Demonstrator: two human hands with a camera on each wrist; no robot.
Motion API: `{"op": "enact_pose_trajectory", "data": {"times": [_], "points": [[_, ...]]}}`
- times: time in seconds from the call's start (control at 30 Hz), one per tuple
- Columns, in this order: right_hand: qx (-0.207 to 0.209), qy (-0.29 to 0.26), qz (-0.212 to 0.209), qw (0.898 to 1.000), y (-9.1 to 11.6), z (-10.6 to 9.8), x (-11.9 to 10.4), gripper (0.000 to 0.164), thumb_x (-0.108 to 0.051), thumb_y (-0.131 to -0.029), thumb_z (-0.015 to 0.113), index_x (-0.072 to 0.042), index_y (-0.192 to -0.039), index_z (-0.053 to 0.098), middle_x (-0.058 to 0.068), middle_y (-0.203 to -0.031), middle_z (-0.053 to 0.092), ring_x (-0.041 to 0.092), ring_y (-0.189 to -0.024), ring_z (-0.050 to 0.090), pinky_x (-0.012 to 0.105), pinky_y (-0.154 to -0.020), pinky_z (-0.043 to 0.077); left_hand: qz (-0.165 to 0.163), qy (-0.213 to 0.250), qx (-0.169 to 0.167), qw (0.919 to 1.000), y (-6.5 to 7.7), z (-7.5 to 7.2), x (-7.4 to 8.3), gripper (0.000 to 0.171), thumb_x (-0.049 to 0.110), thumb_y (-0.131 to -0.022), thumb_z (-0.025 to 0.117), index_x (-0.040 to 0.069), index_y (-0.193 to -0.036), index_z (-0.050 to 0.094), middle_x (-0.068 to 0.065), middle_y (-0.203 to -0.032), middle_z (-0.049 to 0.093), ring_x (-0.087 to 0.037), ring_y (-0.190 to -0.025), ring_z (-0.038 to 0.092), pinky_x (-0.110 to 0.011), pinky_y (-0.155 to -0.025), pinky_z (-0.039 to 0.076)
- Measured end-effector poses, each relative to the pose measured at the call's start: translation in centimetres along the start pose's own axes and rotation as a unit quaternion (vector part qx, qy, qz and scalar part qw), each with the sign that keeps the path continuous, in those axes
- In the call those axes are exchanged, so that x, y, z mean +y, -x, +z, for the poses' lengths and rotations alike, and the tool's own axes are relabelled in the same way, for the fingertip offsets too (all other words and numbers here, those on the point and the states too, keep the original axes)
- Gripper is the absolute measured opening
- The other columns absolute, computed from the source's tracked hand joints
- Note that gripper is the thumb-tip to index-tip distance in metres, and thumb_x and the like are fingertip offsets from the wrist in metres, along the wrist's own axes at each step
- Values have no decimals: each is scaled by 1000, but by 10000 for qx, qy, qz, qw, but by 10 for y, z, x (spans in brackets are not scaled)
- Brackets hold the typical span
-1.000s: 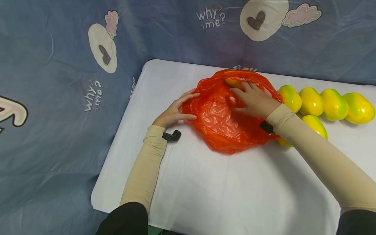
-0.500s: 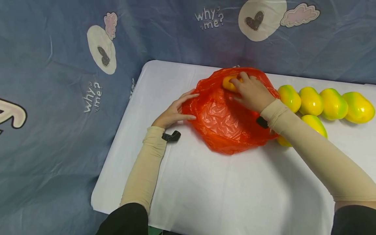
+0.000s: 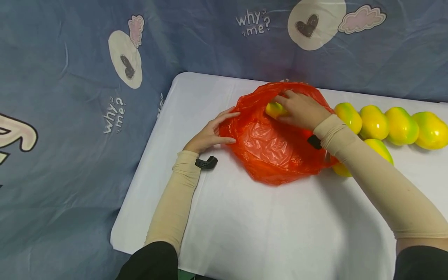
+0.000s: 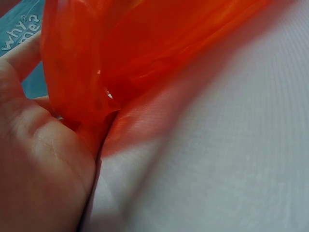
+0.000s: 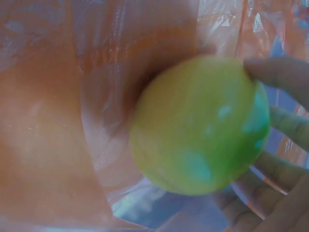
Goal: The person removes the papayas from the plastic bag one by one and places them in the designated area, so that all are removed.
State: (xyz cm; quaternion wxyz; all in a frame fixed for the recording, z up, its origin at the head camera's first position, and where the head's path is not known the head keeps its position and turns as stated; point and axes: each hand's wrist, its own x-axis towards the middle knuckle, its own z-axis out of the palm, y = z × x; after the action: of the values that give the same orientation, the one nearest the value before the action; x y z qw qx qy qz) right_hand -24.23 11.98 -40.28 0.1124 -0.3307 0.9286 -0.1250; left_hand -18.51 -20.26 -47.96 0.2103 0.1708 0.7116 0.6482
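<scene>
A red plastic bag (image 3: 269, 144) lies spread with its mouth open on the white table. Inside its far part, my right hand (image 3: 303, 111) holds a yellow-green mango (image 3: 274, 110). The right wrist view shows the mango (image 5: 198, 125) large, with the thumb and fingers set around its side. At the bag's left edge rests my left hand (image 3: 209, 134), its fingers and thumb extended along the rim. In the left wrist view, the bag's red film (image 4: 77, 58) covers part of the fingers, and the palm (image 4: 43, 159) touches it.
Right of the bag stands a row of several mangoes (image 3: 372, 121). Two more, one of them a mango (image 3: 379, 151) half covered by my right forearm, sit nearer me. A blue printed cloth (image 3: 210, 42) hangs behind the table (image 3: 266, 229).
My right hand has gone from spread fingers in the bag to gripping the mango. The mango has shifted slightly towards me and shows yellow rather than orange. My left hand keeps its place.
</scene>
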Motion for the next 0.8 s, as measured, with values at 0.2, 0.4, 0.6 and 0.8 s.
{"op": "enact_pose_trajectory", "data": {"times": [0.2,0.4,0.6,0.8], "points": [[-215,-197,61,9996,-2,-1,-1,65,-30,-93,73,-8,-149,50,23,-138,59,42,-119,56,59,-107,51,-5,-51,18,10000,0,-1,0,77,4,-84,80,20,-153,49,19,-168,26,-11,-155,28,-39,-121,43],[-498,-523,161,9973,-2,-2,0,68,-34,-94,72,-15,-153,46,22,-145,55,41,-124,55,61,-107,50,17,-115,12,9999,0,-1,0,75,6,-85,80,23,-152,51,20,-167,26,-10,-156,27,-40,-122,42],[-741,-680,226,9947,0,0,1,68,-34,-96,70,-16,-156,43,20,-148,54,41,-125,54,62,-108,48,20,-97,-10,10000,-2,-2,-2,75,6,-86,80,24,-152,51,20,-167,26,-10,-155,28,-41,-121,43],[-632,-684,121,9956,0,1,1,66,-32,-96,71,-12,-154,46,20,-143,58,38,-116,56,55,-102,52,18,-112,8,9999,-1,-2,-3,74,7,-86,80,24,-152,51,20,-168,25,-10,-156,26,-43,-122,43]]}}
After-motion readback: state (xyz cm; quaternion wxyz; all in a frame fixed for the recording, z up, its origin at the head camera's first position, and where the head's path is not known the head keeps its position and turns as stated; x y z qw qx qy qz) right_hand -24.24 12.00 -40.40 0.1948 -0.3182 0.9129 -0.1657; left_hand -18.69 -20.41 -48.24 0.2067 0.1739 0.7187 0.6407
